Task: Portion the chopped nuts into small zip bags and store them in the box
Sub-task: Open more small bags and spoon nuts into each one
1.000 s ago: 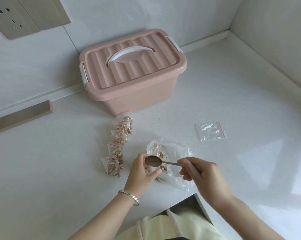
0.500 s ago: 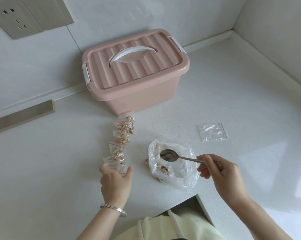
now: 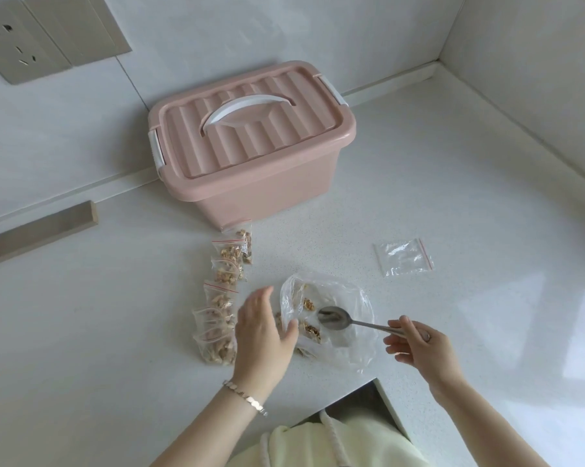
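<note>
Chopped nuts [image 3: 310,328] are nearly used up; only small heaps remain in the big clear bag [image 3: 328,315], which lies in front of the pink box [image 3: 250,153], toward the person; a row of filled zip bags [image 3: 222,298] runs from the front of the box toward the person, at the left of the big bag; one empty zip bag [image 3: 403,257] waits in front of the box, to its right; the box has its lid on, so I judge that storing is not yet begun. The right hand [image 3: 419,345] pinches the spoon [image 3: 334,317], whose bowl is inside the big bag; the left hand [image 3: 262,335] is open, holding nothing, between the row and the big bag.
</note>
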A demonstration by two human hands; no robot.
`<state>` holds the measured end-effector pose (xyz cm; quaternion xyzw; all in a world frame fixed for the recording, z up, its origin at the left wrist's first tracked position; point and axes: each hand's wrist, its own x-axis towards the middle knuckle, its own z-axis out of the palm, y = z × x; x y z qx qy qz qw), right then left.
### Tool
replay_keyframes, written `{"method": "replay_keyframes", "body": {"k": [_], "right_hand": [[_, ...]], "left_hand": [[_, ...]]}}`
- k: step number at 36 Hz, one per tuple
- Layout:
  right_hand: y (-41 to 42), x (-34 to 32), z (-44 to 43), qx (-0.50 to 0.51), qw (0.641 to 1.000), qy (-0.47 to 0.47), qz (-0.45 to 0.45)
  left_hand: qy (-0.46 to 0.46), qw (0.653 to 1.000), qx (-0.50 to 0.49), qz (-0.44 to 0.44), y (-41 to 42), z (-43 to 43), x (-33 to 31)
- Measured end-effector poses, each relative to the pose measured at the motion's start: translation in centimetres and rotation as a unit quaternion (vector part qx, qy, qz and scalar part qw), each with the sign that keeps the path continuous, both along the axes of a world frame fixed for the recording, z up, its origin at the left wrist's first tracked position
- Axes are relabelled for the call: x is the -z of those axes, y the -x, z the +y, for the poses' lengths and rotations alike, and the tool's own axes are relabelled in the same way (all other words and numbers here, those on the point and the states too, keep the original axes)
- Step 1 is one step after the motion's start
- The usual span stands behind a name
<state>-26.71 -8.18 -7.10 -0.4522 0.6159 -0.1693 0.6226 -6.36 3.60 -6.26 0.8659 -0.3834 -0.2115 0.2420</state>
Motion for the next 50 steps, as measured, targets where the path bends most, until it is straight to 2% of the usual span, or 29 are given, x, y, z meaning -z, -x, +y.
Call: {"method": "replay_keyframes", "body": {"k": [3,6,11,15,17,22,30,35,43,47,50], "right_hand": [[0.5,0.9,0.1,0.007,1.000,-0.011,0.019],[1.5,2.2,-0.1,0.005,0.997,0.002,0.073],[2.1,4.0,-0.7,-0.071,0.978,0.059,0.186],[1.5,3.6,-1.6,-0.173,0.923,0.133,0.316],[1.2,3.7,-2.8,-0.188,0.906,0.168,0.339],[-0.8,3.7,-7.5,-0.129,0.910,0.239,0.314],[-2.7,5.5,-12.4,-0.106,0.920,0.176,0.334],[-2.7,5.4,-12.5,-0.103,0.915,0.197,0.336],[-1.9,3.1,-10.7,-0.016,0.952,0.214,0.217],[-2.7,-0.2,-9.0,0.001,0.958,0.247,0.145],[-3.7,-3.3,-6.7,-0.039,0.938,0.327,0.105]], "left_hand": [[-0.051,0.994,-0.001,0.097,0.5,-1.1,0.6],[-0.076,0.988,0.003,0.137,0.7,-1.9,1.2],[-0.077,0.990,0.019,0.113,0.3,-2.3,2.0],[-0.068,0.992,0.021,0.105,-0.1,-2.3,2.3],[-0.064,0.992,0.022,0.104,-0.1,-2.2,2.4],[-0.066,0.991,0.020,0.118,0.2,-1.9,2.8],[-0.069,0.990,0.031,0.119,0.0,-1.7,2.4],[-0.072,0.989,0.038,0.120,-0.1,-1.7,2.4],[-0.082,0.989,0.038,0.113,0.0,-2.3,2.0],[-0.112,0.993,0.042,-0.006,0.1,-3.2,0.6],[-0.002,0.999,0.041,0.000,0.6,-4.1,-1.2]]}}
